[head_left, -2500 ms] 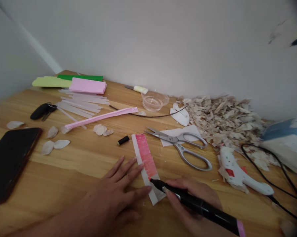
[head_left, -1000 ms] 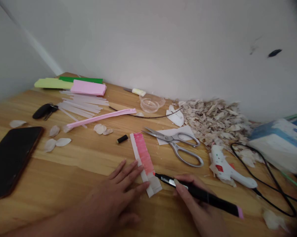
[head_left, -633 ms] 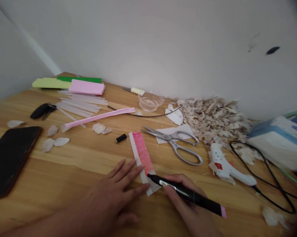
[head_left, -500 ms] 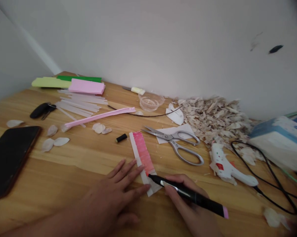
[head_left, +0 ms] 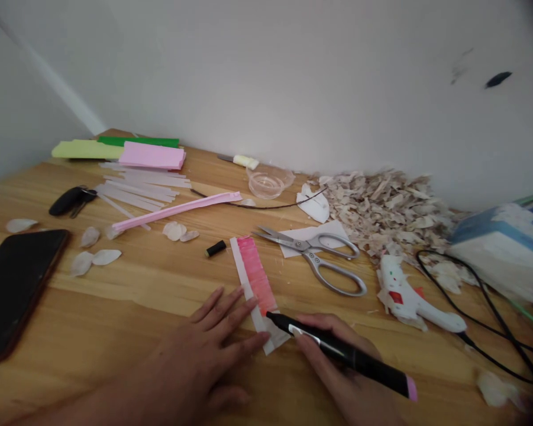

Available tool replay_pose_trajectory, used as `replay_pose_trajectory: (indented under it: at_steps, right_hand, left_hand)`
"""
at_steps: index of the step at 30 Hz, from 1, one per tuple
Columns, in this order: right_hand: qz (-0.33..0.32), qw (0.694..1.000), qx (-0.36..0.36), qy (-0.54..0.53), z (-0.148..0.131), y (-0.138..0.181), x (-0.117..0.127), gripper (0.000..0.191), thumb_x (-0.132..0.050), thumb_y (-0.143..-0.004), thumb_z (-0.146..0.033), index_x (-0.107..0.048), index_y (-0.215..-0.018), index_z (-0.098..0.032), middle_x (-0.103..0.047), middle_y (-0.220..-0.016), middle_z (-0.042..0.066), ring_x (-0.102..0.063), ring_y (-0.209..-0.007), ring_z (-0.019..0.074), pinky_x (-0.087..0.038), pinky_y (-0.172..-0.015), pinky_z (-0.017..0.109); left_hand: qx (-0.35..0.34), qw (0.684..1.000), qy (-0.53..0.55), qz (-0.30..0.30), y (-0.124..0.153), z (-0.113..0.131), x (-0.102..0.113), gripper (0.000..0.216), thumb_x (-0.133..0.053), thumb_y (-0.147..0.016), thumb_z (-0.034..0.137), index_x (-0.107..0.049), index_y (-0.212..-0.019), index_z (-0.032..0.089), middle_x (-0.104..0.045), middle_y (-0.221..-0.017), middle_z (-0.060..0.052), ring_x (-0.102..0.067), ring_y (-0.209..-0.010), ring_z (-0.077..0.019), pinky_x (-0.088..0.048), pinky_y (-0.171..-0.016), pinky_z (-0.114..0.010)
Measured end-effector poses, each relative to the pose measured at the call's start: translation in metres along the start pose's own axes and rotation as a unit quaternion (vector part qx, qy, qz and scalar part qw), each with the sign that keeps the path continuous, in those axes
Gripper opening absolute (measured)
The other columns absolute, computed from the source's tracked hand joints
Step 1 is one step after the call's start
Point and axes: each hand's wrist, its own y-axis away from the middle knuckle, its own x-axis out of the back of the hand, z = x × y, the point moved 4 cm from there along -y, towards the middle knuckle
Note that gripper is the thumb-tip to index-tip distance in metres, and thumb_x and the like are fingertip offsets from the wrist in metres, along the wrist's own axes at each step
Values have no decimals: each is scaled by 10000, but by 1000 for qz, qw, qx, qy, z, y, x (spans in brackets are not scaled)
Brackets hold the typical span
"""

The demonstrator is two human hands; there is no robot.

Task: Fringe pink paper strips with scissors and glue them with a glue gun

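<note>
A white paper strip [head_left: 256,275], coloured pinkish red over most of its right side, lies slantwise on the wooden table. My left hand [head_left: 204,349] rests flat with fingers spread, the fingertips on the strip's left edge. My right hand [head_left: 337,367] is closed round a black marker [head_left: 350,355] with a pink end. The marker's tip touches the strip near the lower end of the coloured part. A short black marker cap [head_left: 215,248] lies left of the strip's top. Grey-handled scissors [head_left: 313,254] lie partly open to the right, over a piece of white paper [head_left: 332,232].
A white glue gun [head_left: 412,302] with a black cord sits at right, before a heap of dry petal-like scraps [head_left: 385,207] and a tissue pack [head_left: 506,242]. At left are a phone [head_left: 18,290], keys [head_left: 73,200], pale strips [head_left: 137,189] and folded pink paper [head_left: 152,155].
The marker's back end has tilted slightly down and right, its tip staying at about the same spot. My left hand has hardly moved. The whole view has shifted slightly.
</note>
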Motion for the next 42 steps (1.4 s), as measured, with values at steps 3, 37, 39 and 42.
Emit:
replay_pose_trajectory:
  at_steps: [3,37,39,42]
  right_hand:
    - [3,1000,-12,-2,4,-1,1,79,-593,-784,-341,-638,-838,-306,-690,-737,-58,-655,-648,147,-532,-546,177]
    - [20,999,10,28,-5,1,7,110,-575,-781,-352,-651,-784,-273,-687,-696,-25,-647,-597,153,-518,-485,192]
    - [-6,999,17,40,-6,3,4,101,-577,-783,-336,-650,-813,-272,-690,-715,-24,-652,-611,157,-527,-502,205]
    - [-30,999,8,35,-3,4,1,117,-579,-786,-332,-648,-849,-261,-692,-746,-19,-653,-637,160,-534,-543,217]
  left_hand:
    - [0,1000,-2,1,0,0,1,637,-529,-806,458,-265,-1371,329,-222,-1463,-132,-149,-1321,-349,-248,-1019,-590]
    - [6,1000,27,9,-1,-2,1,642,-590,-778,417,-309,-1350,340,-253,-1458,-123,-186,-1320,-352,-239,-1031,-575]
    - [4,999,30,15,-1,-2,1,656,-600,-770,414,-306,-1352,339,-245,-1464,-110,-182,-1324,-350,-227,-1038,-573]
    - [1,999,38,20,0,-2,1,644,-592,-779,409,-308,-1352,334,-238,-1468,-101,-185,-1325,-350,-223,-1041,-571]
